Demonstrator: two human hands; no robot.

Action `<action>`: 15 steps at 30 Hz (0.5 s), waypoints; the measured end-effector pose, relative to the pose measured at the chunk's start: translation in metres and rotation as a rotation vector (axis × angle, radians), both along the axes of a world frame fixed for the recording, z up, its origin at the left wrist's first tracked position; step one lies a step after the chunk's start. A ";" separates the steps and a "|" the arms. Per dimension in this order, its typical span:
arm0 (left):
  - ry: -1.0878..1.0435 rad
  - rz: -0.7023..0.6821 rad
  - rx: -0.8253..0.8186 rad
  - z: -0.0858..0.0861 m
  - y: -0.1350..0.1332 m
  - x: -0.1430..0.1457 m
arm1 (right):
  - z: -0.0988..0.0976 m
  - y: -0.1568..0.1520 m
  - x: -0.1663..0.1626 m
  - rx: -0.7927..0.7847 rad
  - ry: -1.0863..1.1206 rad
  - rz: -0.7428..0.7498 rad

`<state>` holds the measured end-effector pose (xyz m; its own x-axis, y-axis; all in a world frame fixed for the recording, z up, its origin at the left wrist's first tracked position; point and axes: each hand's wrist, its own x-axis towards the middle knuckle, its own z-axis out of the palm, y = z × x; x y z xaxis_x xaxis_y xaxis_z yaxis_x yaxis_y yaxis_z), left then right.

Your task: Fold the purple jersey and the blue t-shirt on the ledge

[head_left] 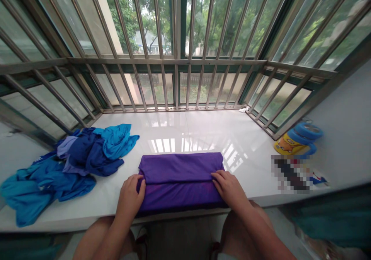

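A purple cloth garment (182,168) lies at the front of the white sill, folded into a wide flat strip with a flap turned over its upper part. At its left end my left hand (131,193) pinches the edge of the fold between thumb and fingers. My right hand (228,187) grips the flap's lower right corner, fingertips on top and the thumb mostly hidden. The cloth between the hands is fairly smooth, with slight creases in the lower layer. Its near side reaches the sill's front edge.
Crumpled blue clothes (92,151) and teal clothes (43,182) lie heaped at the left. A blue and yellow jug (295,140) stands at the right by the wall, near a blurred dark object (291,173). Metal window bars (176,62) enclose the white sill (185,128).
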<state>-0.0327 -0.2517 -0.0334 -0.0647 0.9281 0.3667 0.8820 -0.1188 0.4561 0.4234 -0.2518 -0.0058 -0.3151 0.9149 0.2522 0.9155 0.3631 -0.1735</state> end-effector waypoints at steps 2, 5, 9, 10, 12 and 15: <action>-0.014 -0.004 0.002 0.001 0.002 0.000 | 0.003 -0.004 0.000 0.009 0.047 -0.037; -0.080 -0.001 -0.001 0.008 0.003 -0.001 | 0.005 -0.015 0.002 0.010 0.086 -0.094; -0.208 0.182 -0.100 0.020 -0.024 -0.015 | 0.001 -0.049 0.011 -0.027 0.202 -0.199; -0.228 0.256 -0.163 0.020 -0.037 -0.020 | -0.002 -0.061 0.014 -0.050 0.269 -0.276; -0.263 0.352 -0.307 0.015 -0.067 -0.033 | -0.014 -0.085 0.018 -0.129 0.455 -0.463; -0.319 0.380 -0.423 0.000 -0.109 -0.044 | -0.040 -0.115 0.019 -0.303 0.860 -0.705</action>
<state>-0.0767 -0.3607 -0.0338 -0.4620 0.8791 -0.1169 0.6408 0.4221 0.6413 0.4420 -0.3667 -0.0461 0.4598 0.8792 -0.1249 0.4353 -0.3458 -0.8312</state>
